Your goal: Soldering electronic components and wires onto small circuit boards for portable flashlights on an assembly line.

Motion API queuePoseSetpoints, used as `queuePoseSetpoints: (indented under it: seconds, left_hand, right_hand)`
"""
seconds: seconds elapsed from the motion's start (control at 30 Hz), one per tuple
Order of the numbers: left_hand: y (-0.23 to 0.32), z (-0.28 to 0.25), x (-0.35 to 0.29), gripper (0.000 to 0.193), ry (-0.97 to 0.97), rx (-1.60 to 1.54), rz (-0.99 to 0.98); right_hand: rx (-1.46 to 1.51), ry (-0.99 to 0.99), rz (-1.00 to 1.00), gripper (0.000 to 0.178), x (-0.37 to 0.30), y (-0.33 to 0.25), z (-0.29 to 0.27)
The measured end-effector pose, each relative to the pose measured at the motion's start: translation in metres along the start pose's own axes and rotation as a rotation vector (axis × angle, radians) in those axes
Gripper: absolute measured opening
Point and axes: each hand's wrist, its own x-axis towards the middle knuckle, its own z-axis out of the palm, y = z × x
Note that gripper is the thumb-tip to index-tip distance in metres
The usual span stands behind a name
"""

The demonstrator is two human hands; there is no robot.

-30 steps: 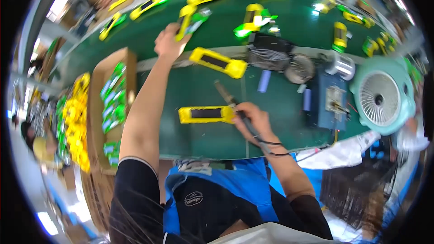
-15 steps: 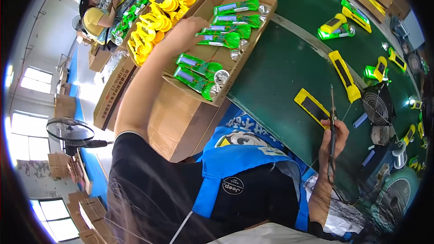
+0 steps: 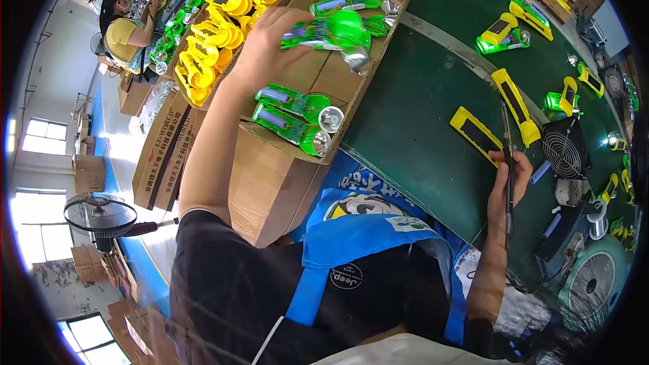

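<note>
My left hand (image 3: 267, 44) grips a green flashlight housing (image 3: 346, 27) with a battery and silver reflector, blurred and raised over an open cardboard carton (image 3: 324, 76). Two similar green housings (image 3: 292, 103) lie at the carton's near end, and others lie beyond my hand. Over the green table (image 3: 412, 101), my right hand (image 3: 517, 174) is closed around a soldering iron (image 3: 510, 203), its thin tip pointing away from me. The fingertips of that hand are at the near end of a yellow frame with a dark panel (image 3: 473, 134). Another yellow frame (image 3: 515, 107) lies beside it.
A carton heaped with yellow parts (image 3: 220, 34) adjoins the left side. Right of the iron stand a black fan with a wire guard (image 3: 563, 151) and loose batteries. More flashlight parts (image 3: 503, 34) lie farther back. Another person (image 3: 125, 35) sits at far left.
My left hand has picked up a green housing from the row in the carton and lifted it. My right hand, still with the soldering iron, has shifted slightly right and away.
</note>
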Motion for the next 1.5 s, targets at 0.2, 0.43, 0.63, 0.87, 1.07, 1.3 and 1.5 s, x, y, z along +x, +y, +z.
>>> queuePoseSetpoints:
  seconds: [0.2, 0.43, 0.63, 0.87, 1.07, 1.3, 1.5]
  left_hand:
    - [0.153, 0.06, 0.011, 0.049, -0.303, -0.248, 0.236]
    - [0.206, 0.139, -0.006, 0.052, -0.292, -0.419, 0.22]
    - [0.223, 0.163, -0.003, 0.024, -0.321, -0.931, -0.195]
    - [0.224, 0.152, 0.003, 0.007, -0.407, -0.904, -0.246]
    - [0.223, 0.156, -0.004, 0.019, -0.288, -0.64, 0.18]
    - [0.236, 0.149, 0.005, 0.013, -0.426, -0.408, 0.135]
    - [0.236, 0.148, 0.008, 0.013, -0.443, -0.396, 0.131]
  right_hand:
    - [-0.191, 0.273, -0.112, 0.042, -0.017, -0.007, -0.039]
    - [0.202, 0.469, -0.024, 0.041, -0.067, -0.023, -0.074]
    - [0.44, 0.352, 0.352, 0.027, -0.092, -0.03, -0.053]
    - [0.376, 0.274, 0.423, 0.021, -0.08, -0.041, -0.053]
    - [0.138, 0.164, 0.407, 0.018, -0.075, -0.044, -0.05]
    - [0.124, 0.126, 0.429, 0.017, -0.072, -0.044, -0.049]
    - [0.147, 0.111, 0.418, 0.019, -0.07, -0.045, -0.047]
